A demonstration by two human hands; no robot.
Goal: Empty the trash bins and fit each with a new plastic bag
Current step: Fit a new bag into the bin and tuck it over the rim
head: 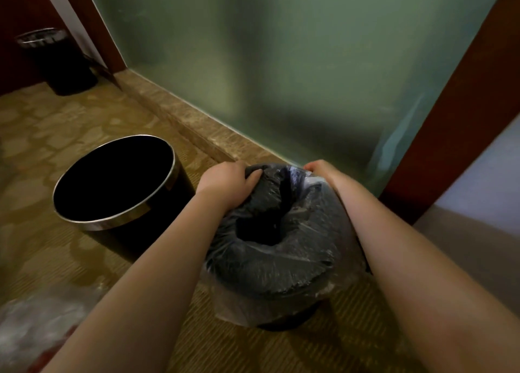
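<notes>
My left hand point(225, 184) and right hand point(318, 168) each clutch the thin clear plastic bag point(270, 263) at the far rim of the round black bin point(287, 324) directly beneath them, left hand slightly nearer.

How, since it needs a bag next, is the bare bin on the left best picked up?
I'd take the bin by its metal rim, coming from above on the near side. It stands upright with an open, unlined mouth, so fingers can hook over the rim.
</notes>
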